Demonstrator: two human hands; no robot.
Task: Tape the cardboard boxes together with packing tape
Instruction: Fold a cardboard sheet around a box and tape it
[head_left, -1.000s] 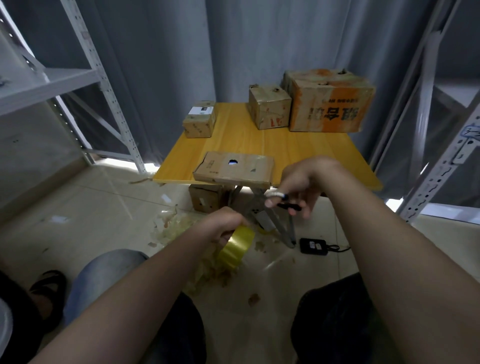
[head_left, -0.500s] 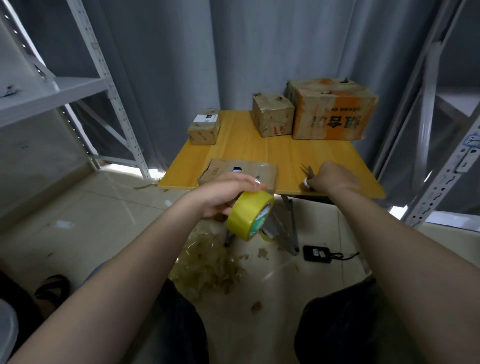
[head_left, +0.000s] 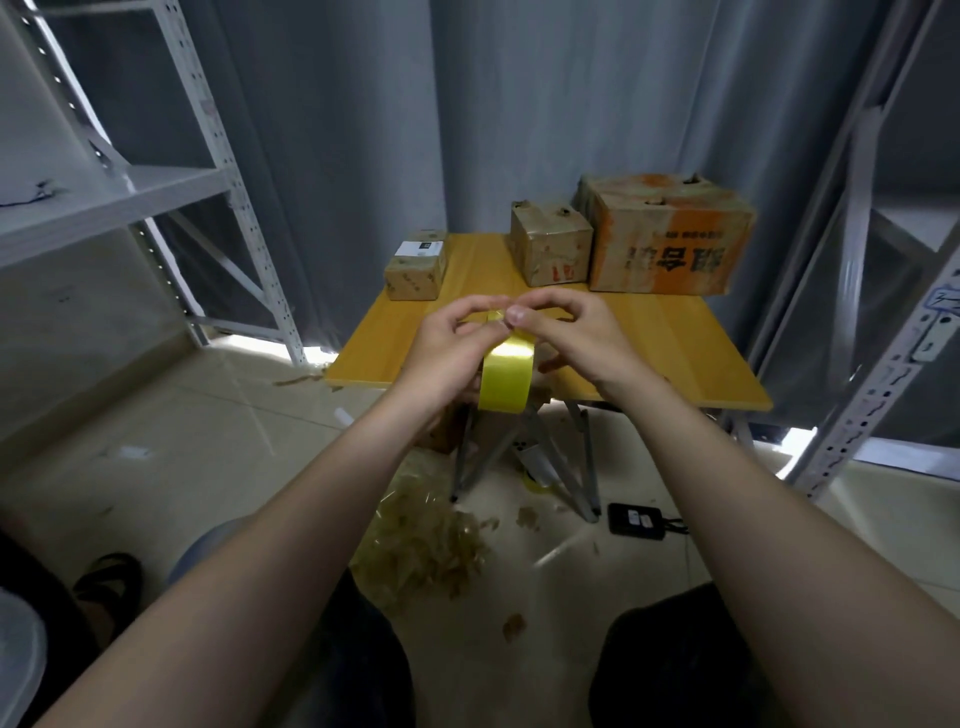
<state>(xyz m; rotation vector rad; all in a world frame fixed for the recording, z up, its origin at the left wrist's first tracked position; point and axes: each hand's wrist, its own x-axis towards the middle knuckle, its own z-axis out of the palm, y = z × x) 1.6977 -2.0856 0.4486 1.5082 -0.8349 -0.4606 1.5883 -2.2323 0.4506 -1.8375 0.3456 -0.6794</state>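
A yellow roll of packing tape (head_left: 506, 376) is held up in front of me, over the near edge of the wooden table (head_left: 675, 343). My left hand (head_left: 447, 348) grips the roll from the left side. My right hand (head_left: 566, 332) curls over its top, thumb and forefinger pinching at the tape's edge. Three cardboard boxes stand at the back of the table: a small one (head_left: 415, 265) at the left, a medium one (head_left: 550, 249) and a large orange-printed one (head_left: 670, 239) at the right. The flat box at the table's front is hidden behind my hands.
Metal shelving (head_left: 104, 192) stands at the left and more racking (head_left: 883, 312) at the right. Crumpled used tape (head_left: 426, 540) litters the floor under the table beside its folding legs. A black device with a cable (head_left: 636, 521) lies on the floor. My knees fill the bottom.
My left hand lifted the tape roll up to table height. My right hand left the table edge, where it put down the scissors, and came onto the roll's top.
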